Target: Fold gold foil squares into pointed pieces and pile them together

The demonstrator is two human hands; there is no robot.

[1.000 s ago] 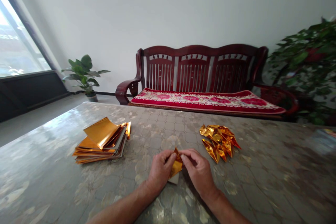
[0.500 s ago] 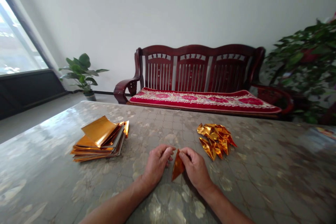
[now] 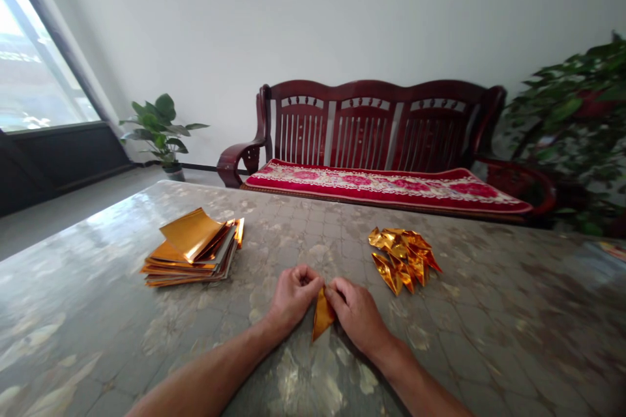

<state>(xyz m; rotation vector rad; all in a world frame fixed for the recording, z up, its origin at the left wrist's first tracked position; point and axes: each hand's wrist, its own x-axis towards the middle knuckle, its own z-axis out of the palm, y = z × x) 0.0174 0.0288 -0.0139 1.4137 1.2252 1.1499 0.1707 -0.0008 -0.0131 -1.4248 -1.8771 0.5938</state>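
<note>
Across the table [image 3: 440,345]: glossy, mottled grey top, with gold foil in three places near the front edge of the view.

Hands: left hand [image 3: 292,298] curled almost to a fist, right hand [image 3: 356,314] with its fingers bent inward; the two are close together at the middle. Whether they clamp the foil I cannot tell, as its upper end is hidden between them.

Foil triangle [image 3: 323,316]: narrow, orange-gold, point down, its lower end on the table just below the hands.

Foil stack [image 3: 192,249]: loose flat sheets to the left, top sheet curling upward.

Folded pile [image 3: 403,259]: crumpled-looking gold pieces to the right, near the right hand.

Slip risk: slick foil on a glossy top could skate sideways if finger pressure is uneven.

Tear risk: thin foil might split or crease off-line at the sharp tip if pressed too hard.

Stack risk: the curled sheet could slide off if a wrist or sleeve brushes it.

Beyond: sofa [image 3: 381,124] with a red cushion [image 3: 386,186], and a potted plant [image 3: 159,124] by the wall.
</note>
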